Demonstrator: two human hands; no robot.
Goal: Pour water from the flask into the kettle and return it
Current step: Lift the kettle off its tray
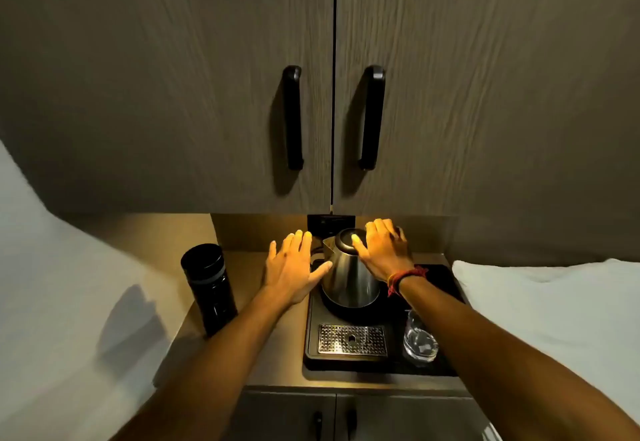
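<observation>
The flask (209,288) stands upright at the left edge of the counter (247,267) (markings unreadable), with bare counter between it and the tray (346,366). Left hand (294,267): fingers straight, spread, beside the kettle (349,278). Right hand (384,250) covers the kettle's top; grip indeterminate.

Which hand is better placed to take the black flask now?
The left hand: it is open, holds nothing, and is nearer the flask. The right hand lies over the kettle top, farther away.

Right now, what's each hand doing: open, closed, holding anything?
Left hand: open, fingers straight, beside the shiny steel kettle.
Right hand: draped over the kettle's top; grip cannot be told.
</observation>
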